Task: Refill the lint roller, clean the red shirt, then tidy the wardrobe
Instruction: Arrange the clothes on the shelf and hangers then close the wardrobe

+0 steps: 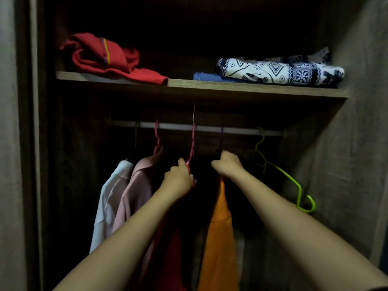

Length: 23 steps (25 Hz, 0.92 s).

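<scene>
Both my arms reach into a dark wardrobe under the hanging rail (168,127). My left hand (180,178) grips the neck of a pink-red hanger (192,143) hooked on the rail, with a red shirt (174,255) hanging below my forearm. My right hand (227,164) is closed on the top of a dark hanger (221,135) that carries an orange garment (220,238). A crumpled red cloth (100,54) lies on the left of the upper shelf (210,86). No lint roller is visible.
A white shirt (109,202) and a pink shirt (136,190) hang at the left. Empty green hangers (291,181) hang at the right, near the side wall. A patterned black-and-white folded cloth (279,71) and a blue one (206,77) lie on the shelf's right.
</scene>
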Available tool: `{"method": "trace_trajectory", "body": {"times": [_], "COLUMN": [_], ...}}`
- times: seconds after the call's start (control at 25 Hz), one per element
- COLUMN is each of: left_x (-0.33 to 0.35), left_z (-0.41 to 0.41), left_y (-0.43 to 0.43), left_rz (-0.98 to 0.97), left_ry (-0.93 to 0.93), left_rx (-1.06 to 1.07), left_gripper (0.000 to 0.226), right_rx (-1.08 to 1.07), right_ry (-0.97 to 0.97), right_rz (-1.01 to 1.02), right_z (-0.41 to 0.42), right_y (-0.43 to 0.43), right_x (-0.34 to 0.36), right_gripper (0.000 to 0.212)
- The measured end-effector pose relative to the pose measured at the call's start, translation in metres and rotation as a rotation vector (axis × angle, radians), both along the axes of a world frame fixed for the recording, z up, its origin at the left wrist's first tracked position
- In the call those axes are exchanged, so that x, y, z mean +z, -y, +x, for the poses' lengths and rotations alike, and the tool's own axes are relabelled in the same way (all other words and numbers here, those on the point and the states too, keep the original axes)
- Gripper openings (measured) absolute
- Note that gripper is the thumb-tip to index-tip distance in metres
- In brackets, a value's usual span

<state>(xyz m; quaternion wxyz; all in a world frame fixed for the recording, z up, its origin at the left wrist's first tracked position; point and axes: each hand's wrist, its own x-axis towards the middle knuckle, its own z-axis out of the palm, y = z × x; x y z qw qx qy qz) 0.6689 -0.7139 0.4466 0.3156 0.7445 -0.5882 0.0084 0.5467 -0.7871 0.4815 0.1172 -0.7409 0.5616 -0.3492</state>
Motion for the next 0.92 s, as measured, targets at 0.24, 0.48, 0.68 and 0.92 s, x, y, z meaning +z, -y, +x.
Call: {"method": "trace_trajectory", "body": {"times": [0.24, 0.48, 0.68, 0.92], "left_x": [0.076, 0.192, 0.206, 0.213], "left_z": [0.018, 0.093, 0.113, 0.109], "left_y": [-0.075, -0.085, -0.093, -0.127], "left_rz": [-1.097, -0.772, -0.195, -0.435], "left_ry": [0.600, 0.634, 0.543, 0.836], "left_rx": [-0.113, 0.401, 0.415, 0.366], "left_gripper": [0.021, 0.053, 0.083, 0.090], "right_rx": [0.155, 0.001, -0.047, -0.050], "right_ry": [-0.287, -0.486, -0.577, -0.543], "right_rz": [-1.051, -1.264, -1.104, -1.131], "right_z": [-0.018, -0.008, -0.006, -0.002], "right_y": [-0.069, -0.065, -0.058, -0.058], "right_x": [0.009, 0.095, 0.120, 0.118], "right_gripper": [0.028, 0.063, 0.077, 0.079]}}
